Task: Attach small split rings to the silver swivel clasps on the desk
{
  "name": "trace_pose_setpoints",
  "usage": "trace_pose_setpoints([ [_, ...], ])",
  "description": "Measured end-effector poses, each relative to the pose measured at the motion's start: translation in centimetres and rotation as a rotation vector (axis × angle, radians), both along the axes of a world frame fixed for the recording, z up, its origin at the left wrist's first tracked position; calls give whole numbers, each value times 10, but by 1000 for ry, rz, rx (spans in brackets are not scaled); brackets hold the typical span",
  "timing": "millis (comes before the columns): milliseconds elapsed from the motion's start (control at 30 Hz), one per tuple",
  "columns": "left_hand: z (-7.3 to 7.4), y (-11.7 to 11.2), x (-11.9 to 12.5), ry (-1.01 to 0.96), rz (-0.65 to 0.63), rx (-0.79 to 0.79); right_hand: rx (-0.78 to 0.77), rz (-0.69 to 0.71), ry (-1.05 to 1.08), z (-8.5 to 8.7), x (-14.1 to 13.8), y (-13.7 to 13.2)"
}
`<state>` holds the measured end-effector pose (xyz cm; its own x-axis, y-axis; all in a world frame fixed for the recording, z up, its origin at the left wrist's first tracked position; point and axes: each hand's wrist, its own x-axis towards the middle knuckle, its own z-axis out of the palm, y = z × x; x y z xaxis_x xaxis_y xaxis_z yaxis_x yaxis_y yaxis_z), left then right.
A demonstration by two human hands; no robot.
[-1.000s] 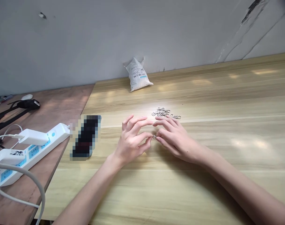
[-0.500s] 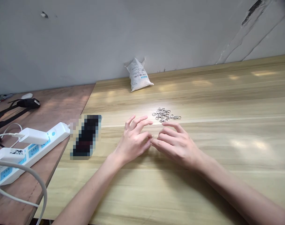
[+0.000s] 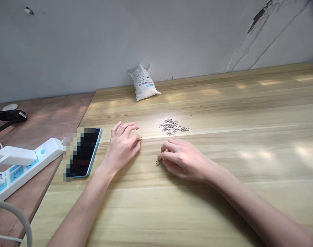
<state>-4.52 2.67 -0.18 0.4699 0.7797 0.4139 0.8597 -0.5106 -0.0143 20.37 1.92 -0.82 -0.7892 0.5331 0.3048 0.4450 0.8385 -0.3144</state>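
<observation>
My left hand (image 3: 122, 144) rests on the light wooden table (image 3: 223, 113), thumb and forefinger pinched on a tiny metal ring (image 3: 141, 138). To its right my right hand (image 3: 180, 159) lies with its fingers curled, pinching a small silver clasp (image 3: 158, 161) at its fingertips. The two hands are apart by about a hand's width. A small pile of silver clasps (image 3: 172, 126) lies on the table just beyond the hands.
A white plastic bag of small parts (image 3: 143, 83) leans by the wall. A phone (image 3: 83, 152) lies left of my left hand near the table's edge. On the darker table at left sit a white power strip (image 3: 25, 164) with plugs and a black strap (image 3: 9, 116).
The hands were together, both working one small piece. They have now drawn apart, the left going left with a ring and the right staying with a clasp. The view has shifted rightward.
</observation>
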Motion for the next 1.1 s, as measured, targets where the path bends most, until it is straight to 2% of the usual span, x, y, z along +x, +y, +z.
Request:
trace_pose_setpoints([
  [67, 1, 0, -1, 17, -11, 18, 7, -50, 10, -1, 7, 7],
  [233, 2, 0, 0, 37, -40, 19, 125, -359, 44, -13, 20, 26],
  [367, 2, -2, 3, 19, -34, 5, 196, -472, -7, -18, 15, 31],
  [800, -1, -7, 14, -65, -62, -39, 209, -456, -68, -18, 9, 29],
  [1100, -1, -7, 14, -94, -72, -76, 247, -356, -44, -17, 9, 30],
])
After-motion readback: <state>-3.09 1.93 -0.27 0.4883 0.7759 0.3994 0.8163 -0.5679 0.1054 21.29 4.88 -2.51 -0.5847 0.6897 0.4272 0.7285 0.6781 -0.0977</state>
